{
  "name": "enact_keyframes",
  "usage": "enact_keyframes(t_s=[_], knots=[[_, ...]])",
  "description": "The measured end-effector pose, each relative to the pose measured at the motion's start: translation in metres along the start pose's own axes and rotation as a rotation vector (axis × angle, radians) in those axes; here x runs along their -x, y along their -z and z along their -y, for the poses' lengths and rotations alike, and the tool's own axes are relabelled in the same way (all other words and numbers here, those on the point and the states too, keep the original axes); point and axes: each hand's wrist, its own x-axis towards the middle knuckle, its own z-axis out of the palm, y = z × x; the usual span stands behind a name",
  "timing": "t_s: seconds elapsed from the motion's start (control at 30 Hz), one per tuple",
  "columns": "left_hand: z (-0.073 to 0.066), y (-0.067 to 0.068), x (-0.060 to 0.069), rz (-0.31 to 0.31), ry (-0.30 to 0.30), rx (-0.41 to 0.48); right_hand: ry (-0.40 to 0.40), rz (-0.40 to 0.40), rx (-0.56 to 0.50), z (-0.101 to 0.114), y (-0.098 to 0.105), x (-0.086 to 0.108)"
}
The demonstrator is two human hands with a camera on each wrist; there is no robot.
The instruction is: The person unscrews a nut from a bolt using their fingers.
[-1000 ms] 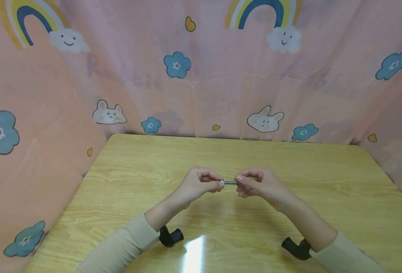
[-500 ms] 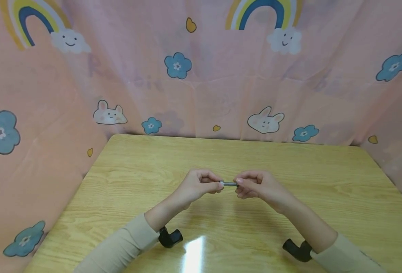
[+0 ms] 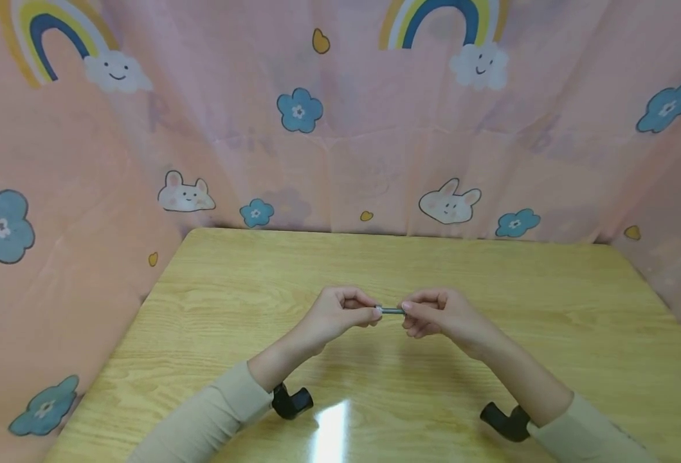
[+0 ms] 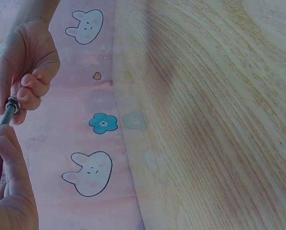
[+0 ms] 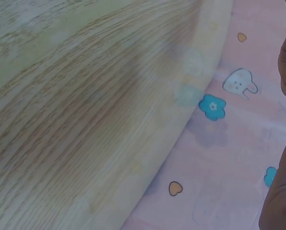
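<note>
Both hands meet above the middle of the table in the head view. My left hand (image 3: 340, 313) pinches the head end of a metal bolt (image 3: 392, 310) between thumb and fingers. The bolt lies roughly level, its shank bridging the gap between the hands. My right hand (image 3: 435, 313) holds the bolt's other end with its thumb and fingertips. From the left wrist, threads show along the bolt (image 4: 7, 115), and a nut (image 4: 12, 103) sits on it at the right hand's fingers. Only parts of the hands show at the right wrist view's edge; the bolt is hidden there.
The wood-grain table (image 3: 247, 270) spreads under the hands, with a bright reflection near its front. A pink printed curtain (image 3: 369, 161) hangs behind and beside it. Black wrist-worn devices (image 3: 292, 402) stick out below both forearms.
The hands stay at nearly the same place, with the bolt held between them. The right hand's thumb and fingers shift slightly around the bolt's end.
</note>
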Motion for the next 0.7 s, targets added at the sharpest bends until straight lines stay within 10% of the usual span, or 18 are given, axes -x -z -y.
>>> enact_keyframes(t_s=[0.7], knots=[[-0.0015, -0.0003, -0.0011, -0.002, -0.025, 0.001, 0.035, -0.021, -0.006, 0.0038, 0.0022, 0.0034]])
